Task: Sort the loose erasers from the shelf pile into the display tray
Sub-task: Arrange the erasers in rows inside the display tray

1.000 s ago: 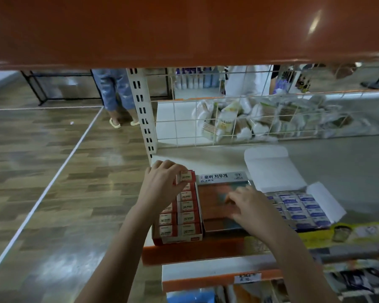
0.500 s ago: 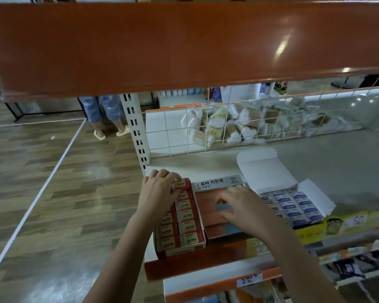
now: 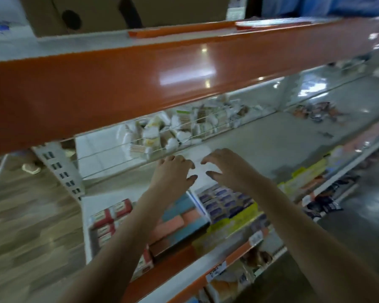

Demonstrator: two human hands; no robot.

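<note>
Three eraser boxes lie side by side on the white shelf (image 3: pixel 278 136). The left box (image 3: pixel 111 217) holds red-and-white erasers. The middle display tray (image 3: pixel 184 224) holds pink and teal erasers. The right box (image 3: pixel 224 201) holds blue-labelled erasers, its white lid flap (image 3: pixel 200 169) standing open behind. My left hand (image 3: pixel 173 171) and my right hand (image 3: pixel 225 168) hover above the back of the boxes, fingers spread and slightly bent, holding nothing. The frame is blurred.
An orange shelf edge (image 3: pixel 140 79) hangs low just above my hands. A wire divider (image 3: pixel 140 147) at the shelf's back holds packs of cotton swabs (image 3: pixel 153 134). Lower shelves (image 3: pixel 239 278) carry more goods. Wooden floor (image 3: pixel 26 226) lies left, with someone's sandalled foot (image 3: pixel 31 168).
Both hands have lifted off the boxes and moved toward the back of the shelf. The left hand let go of the red box. The view swung up and tilted.
</note>
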